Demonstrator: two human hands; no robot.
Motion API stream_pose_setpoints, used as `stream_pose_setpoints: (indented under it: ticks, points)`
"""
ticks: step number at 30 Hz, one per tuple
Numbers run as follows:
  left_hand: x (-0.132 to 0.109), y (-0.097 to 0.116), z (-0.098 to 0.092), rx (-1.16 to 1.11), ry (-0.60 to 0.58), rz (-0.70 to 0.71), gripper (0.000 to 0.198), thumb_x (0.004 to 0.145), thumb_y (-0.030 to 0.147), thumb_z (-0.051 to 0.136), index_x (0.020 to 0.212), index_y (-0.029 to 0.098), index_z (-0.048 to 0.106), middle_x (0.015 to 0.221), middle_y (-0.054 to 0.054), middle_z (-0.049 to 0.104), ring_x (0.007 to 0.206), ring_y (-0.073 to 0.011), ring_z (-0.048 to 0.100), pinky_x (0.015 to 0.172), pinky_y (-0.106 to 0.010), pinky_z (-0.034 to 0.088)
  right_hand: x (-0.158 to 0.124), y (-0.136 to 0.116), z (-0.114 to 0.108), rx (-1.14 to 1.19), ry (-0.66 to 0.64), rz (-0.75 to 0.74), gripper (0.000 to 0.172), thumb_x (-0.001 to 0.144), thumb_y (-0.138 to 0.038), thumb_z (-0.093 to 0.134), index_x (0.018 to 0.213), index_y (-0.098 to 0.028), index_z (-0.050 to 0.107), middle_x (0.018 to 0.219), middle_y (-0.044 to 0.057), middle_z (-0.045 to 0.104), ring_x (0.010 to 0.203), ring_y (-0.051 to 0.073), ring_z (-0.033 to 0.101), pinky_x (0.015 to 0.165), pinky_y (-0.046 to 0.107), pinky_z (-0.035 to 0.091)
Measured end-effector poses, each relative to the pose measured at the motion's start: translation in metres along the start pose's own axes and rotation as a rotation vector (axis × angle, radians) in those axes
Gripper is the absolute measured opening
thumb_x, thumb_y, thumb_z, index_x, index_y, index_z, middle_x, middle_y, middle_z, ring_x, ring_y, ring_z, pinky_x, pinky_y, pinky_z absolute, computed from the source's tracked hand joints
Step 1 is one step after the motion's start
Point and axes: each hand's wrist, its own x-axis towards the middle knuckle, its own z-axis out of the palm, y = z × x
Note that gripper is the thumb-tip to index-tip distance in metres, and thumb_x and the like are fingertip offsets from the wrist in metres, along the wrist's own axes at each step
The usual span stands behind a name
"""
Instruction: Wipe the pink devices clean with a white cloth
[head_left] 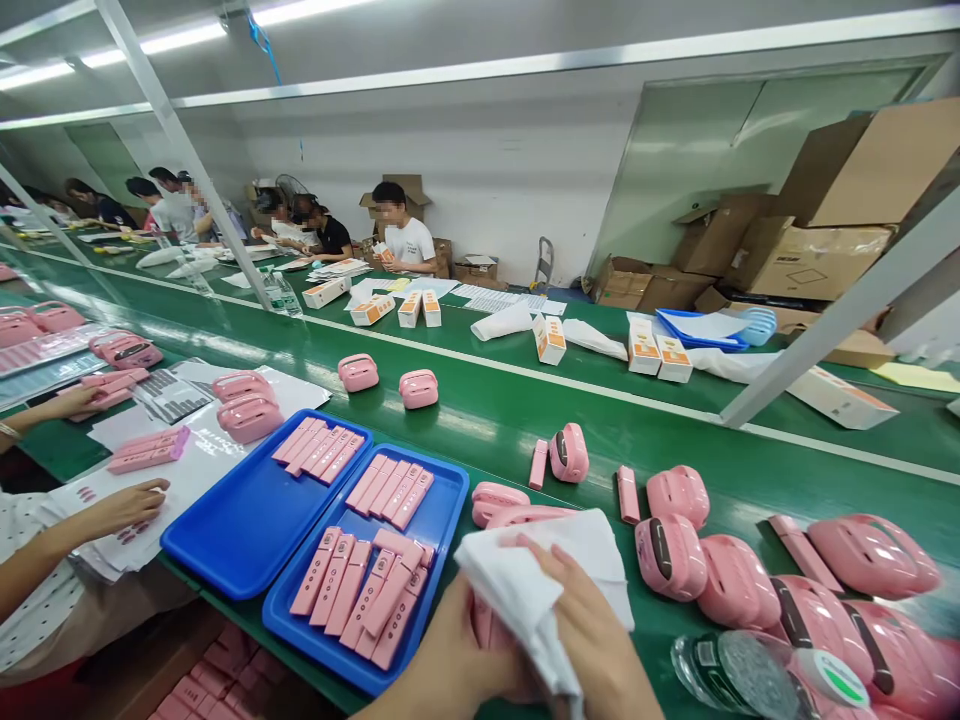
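hands (592, 640) in cloth (544, 580) beside blue tray (455, 510)

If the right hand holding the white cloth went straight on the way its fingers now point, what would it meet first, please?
Most likely the white cloth: the right hand rests against it, and its fingers point into the fold. The pink case lies beyond, though the depth is hard to judge.

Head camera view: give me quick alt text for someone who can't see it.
The left hand and right hand hold a white cloth around a pink item over a green assembly belt. Blue trays of pink bars and pink cases lie beside them; a co-worker sits beyond.
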Motion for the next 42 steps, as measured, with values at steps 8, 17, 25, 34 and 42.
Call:
stream_pose_setpoints:
  ticks: [8,17,25,34,42]
  points:
    - [-0.004,0.008,0.000,0.307,-0.021,0.123,0.067,0.053,0.040,0.078,0.115,0.030,0.053,0.119,-0.008,0.062,0.113,-0.0379,0.053,0.094,-0.051,0.045,-0.017,0.011,0.001,0.154,0.091,0.148,0.028,0.090,-0.033,0.048,0.115,-0.028,0.060,0.109,0.001,0.066,0.105,0.023,0.060,0.093,0.034,0.049]
    - [0.008,0.000,-0.024,1.203,-0.087,0.695,0.093,0.048,0.012,0.069,0.130,0.033,0.033,0.129,0.000,0.052,0.115,-0.0264,0.051,0.099,-0.038,0.043,-0.029,0.000,0.001,0.126,0.358,0.777,0.036,0.095,-0.035,0.033,0.106,-0.015,0.060,0.077,0.009,0.068,0.063,0.024,0.065,0.056,0.034,0.051]
    - [0.013,0.002,-0.026,1.476,-0.212,1.006,0.086,0.052,0.011,0.054,0.135,0.016,0.032,0.134,-0.007,0.049,0.125,-0.0228,0.043,0.106,-0.037,0.039,0.024,-0.009,-0.017,0.045,0.242,0.091,0.014,0.081,-0.013,0.048,0.069,-0.018,0.053,0.057,0.002,0.052,0.054,0.015,0.046,0.051,0.029,0.032]
    - [0.013,0.012,-0.041,1.683,-0.355,1.585,0.039,0.077,0.022,0.058,0.114,0.011,0.054,0.114,-0.014,0.060,0.125,-0.0284,0.040,0.100,-0.041,0.044,0.004,0.059,-0.049,0.135,0.317,0.970,0.045,0.091,-0.049,0.035,0.095,-0.011,0.059,0.090,0.017,0.067,0.078,0.025,0.066,0.056,0.030,0.053]
    - [0.019,0.007,-0.040,1.573,-0.337,1.605,0.032,0.082,0.013,0.054,0.113,0.017,0.057,0.119,-0.011,0.047,0.119,-0.0239,0.042,0.097,-0.040,0.045,0.005,0.018,-0.013,0.368,-0.282,0.212,0.045,0.090,-0.038,0.038,0.130,-0.021,0.048,0.130,0.009,0.051,0.124,0.028,0.043,0.105,0.045,0.031]
